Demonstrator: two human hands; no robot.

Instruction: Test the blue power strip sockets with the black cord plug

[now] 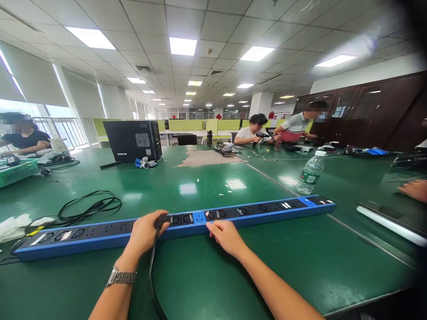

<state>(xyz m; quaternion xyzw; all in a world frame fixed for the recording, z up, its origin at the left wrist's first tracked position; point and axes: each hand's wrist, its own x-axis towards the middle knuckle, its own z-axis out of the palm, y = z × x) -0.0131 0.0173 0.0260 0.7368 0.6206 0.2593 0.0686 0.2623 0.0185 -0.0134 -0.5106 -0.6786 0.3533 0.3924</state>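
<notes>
A long blue and black power strip (187, 229) lies across the green table, with rows of sockets along its top. My left hand (147, 231), a metal watch on its wrist, is closed around a black power plug (162, 220) at the strip's sockets, left of the blue socket. Whether the plug's pins are in a socket is hidden. From the plug a black cable (152, 275) runs down toward me. My right hand (225, 235) is curled, its thumb against the strip's front edge near the blue socket; I see nothing held in it.
Beyond the strip stand a clear water bottle (312, 173) and a black computer case (133, 141). A coiled black cable (90, 206) and white tissue (15, 226) lie at left, near a green basket (20, 171). Several people sit or stand around the table; another person's hand (415, 190) is at right.
</notes>
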